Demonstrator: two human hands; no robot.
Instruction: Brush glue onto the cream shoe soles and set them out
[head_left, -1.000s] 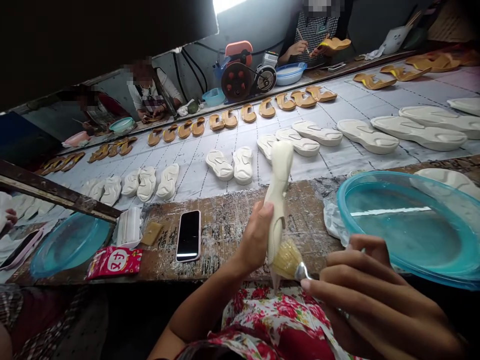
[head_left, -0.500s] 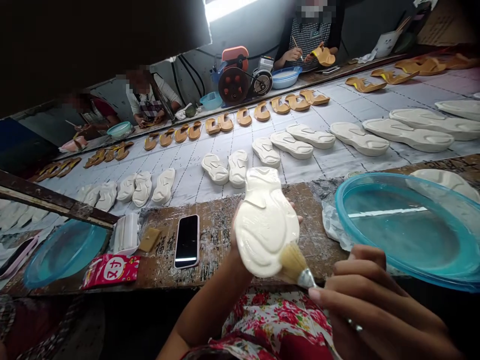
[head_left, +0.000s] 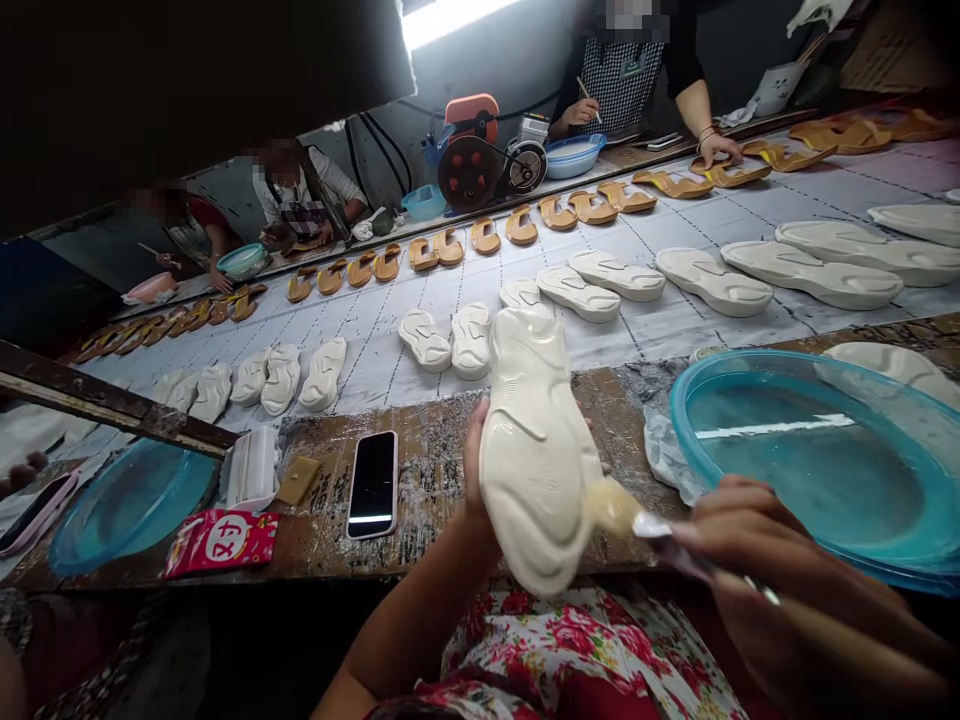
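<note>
A wet-looking cream shoe sole (head_left: 538,450) rests in my left hand (head_left: 477,470), which wraps round it from beneath; most of its fingers are hidden behind the sole. The sole's narrow end points away from me. My right hand (head_left: 757,560) is closed on a brush (head_left: 651,525), somewhat blurred. Its pale bristles touch the sole's right edge. To the right lies a blue basin (head_left: 934,545) of cloudy liquid. Behind the sole, more cream soles (head_left: 471,342) stand in a row on the white sheet.
A phone (head_left: 373,483), a brown block (head_left: 298,480), a white container (head_left: 253,468) and a pink packet (head_left: 222,542) lie at left, near another blue basin (head_left: 60,545). Across the table are tan soles (head_left: 592,207), a wheeled machine (head_left: 469,168) and several people.
The held sole has tilted, showing more of its length, and its lower end is nearer me. The brush has moved right along its edge. Across the table, a person's hand has reached a tan sole.
</note>
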